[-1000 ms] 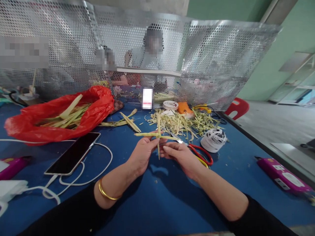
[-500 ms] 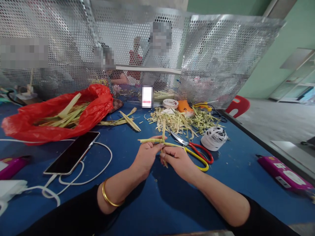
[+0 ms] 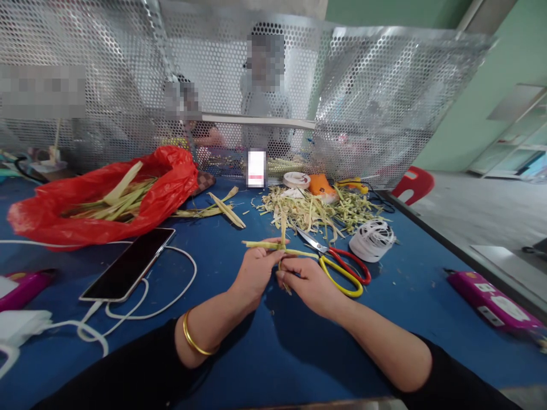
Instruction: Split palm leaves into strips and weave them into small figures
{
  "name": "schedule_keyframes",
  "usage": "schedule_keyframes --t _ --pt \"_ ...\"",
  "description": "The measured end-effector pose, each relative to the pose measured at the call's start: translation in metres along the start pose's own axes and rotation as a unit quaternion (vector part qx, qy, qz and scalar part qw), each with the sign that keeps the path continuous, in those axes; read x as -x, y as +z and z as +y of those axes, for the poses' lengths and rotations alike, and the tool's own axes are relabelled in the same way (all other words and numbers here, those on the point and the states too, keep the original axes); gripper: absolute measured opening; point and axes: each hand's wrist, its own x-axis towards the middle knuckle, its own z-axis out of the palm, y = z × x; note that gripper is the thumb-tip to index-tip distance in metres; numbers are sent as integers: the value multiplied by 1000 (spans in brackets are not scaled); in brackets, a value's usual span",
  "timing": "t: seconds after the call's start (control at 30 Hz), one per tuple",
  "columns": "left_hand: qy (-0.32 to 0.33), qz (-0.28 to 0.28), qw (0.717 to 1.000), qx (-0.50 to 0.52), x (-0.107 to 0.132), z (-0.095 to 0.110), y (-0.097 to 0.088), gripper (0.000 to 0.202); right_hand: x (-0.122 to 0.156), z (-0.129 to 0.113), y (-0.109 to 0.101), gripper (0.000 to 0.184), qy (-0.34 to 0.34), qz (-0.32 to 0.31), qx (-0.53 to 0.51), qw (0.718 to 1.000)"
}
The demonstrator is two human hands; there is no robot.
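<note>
Both hands meet over the middle of the blue table around crossed pale green leaf strips [image 3: 282, 230]. One strip stands upright and others stretch out left and right from the crossing. My left hand [image 3: 255, 270] pinches the crossing between thumb and fingers. Just below it, my right hand [image 3: 305, 279] is closed on the lower end of a strip, with its fingertips close to my left thumb. Beyond my right hand lie scissors [image 3: 342, 265] with one red and one yellow handle. Close behind is a pile of cut leaf scraps [image 3: 314, 210].
A red plastic bag [image 3: 38, 222] of long leaves and a charging phone [image 3: 128, 265] are at left. A white ribbon roll [image 3: 371, 240], tape roll [image 3: 296, 180] and purple device [image 3: 493, 299] lie rightward. A perforated screen [image 3: 376, 102] stands behind, with people beyond.
My right fingers have shifted slightly left and closed in under the crossing; the strip's lower end shows less. Beyond the screen, a person has moved left.
</note>
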Motion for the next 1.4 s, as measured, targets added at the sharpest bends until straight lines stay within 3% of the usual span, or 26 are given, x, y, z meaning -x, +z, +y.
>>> schedule_keyframes --t 0.17,0.23,0.3,0.4,0.47,0.6,0.67,1.03,1.13,1.23,1.3,1.4 --pt "-20 -18 1000 -4 -2 7 -1 24 0 -1 0 28 5 -3 22 1000" --pt "-36 -37 999 -1 -4 12 -3 27 2 -3 -2 30 -10 24 73 997" --pt "-40 -47 998 10 -5 18 -5 29 4 -6 -7 29 -56 95 134 985" --pt "-54 -37 998 14 -7 22 -9 35 7 -10 -16 21 -118 233 200 944" --pt "-68 -32 997 -1 -7 21 -10 40 5 -8 -20 15 -118 267 244 925" --pt "-52 -21 997 -50 -7 14 -10 39 -2 1 -20 14 -81 179 325 925" --pt "-38 -8 997 -73 -8 12 -9 36 -4 4 -18 22 -72 144 340 927" --pt "-49 -8 994 -102 -14 11 -14 23 3 -5 -16 27 -120 130 321 930" --pt "-61 -42 990 -118 -12 17 -16 26 4 -9 -23 20 -105 200 253 941" --pt "-72 -98 977 -178 -5 20 -11 20 3 -13 -29 16 -127 261 249 924" --pt "-77 -128 964 -222 1 19 -5 12 1 -12 -30 14 -148 238 292 914" --pt "-78 -147 949 -267 8 15 1 23 -2 -9 -28 10 -166 173 320 917"
